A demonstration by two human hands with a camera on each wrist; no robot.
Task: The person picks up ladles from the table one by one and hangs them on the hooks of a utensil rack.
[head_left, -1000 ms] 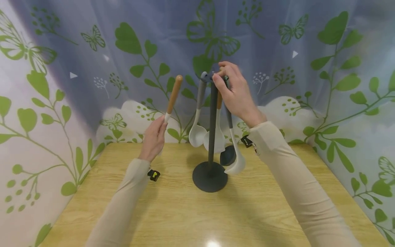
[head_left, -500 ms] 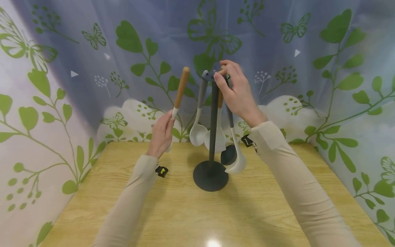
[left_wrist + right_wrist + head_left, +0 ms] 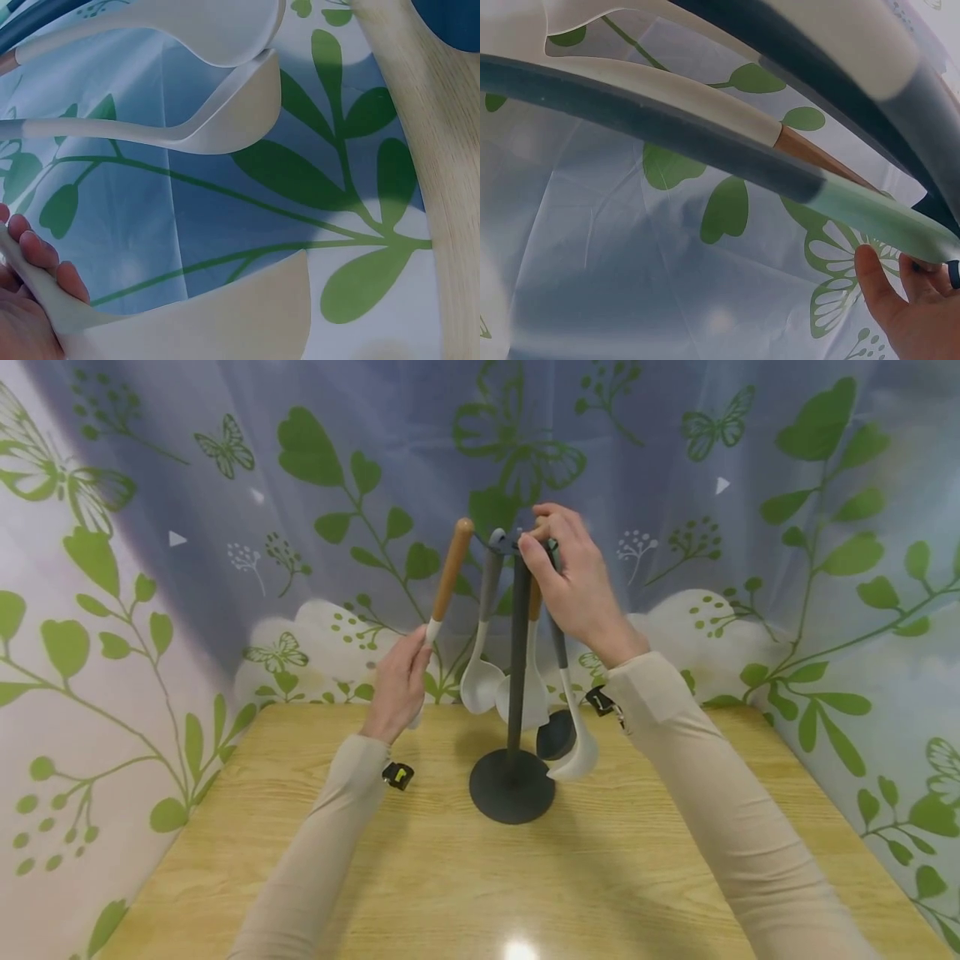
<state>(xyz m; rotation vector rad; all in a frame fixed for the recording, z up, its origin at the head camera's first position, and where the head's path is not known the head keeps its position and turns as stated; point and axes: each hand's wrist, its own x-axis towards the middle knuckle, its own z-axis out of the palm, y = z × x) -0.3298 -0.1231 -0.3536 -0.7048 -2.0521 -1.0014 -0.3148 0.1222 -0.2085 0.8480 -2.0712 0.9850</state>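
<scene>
In the head view my left hand [image 3: 397, 681] holds a spatula [image 3: 452, 572] by its white neck, its wooden handle pointing up toward the stand's top. Its broad cream blade [image 3: 202, 322] fills the lower left wrist view. My right hand [image 3: 573, 585] grips the top of a dark utensil stand [image 3: 517, 652], fingers partly hiding the hooks. From the stand hang a grey-handled white ladle [image 3: 480, 687], a wooden-handled white turner [image 3: 534, 697], a black-bowled utensil [image 3: 557, 737] and another white ladle [image 3: 576, 756]. Beside my right fingers runs a handle with a pale green end [image 3: 877, 217].
The stand's round base [image 3: 512, 789] rests on a wood-grain table [image 3: 450, 877]. A curtain [image 3: 375, 410] with leaf and butterfly prints rises behind, and similar printed walls flank the table.
My left hand has moved right and slightly up, bringing the spatula's handle end close to the stand's top. My right hand stays at the top of the stand.
</scene>
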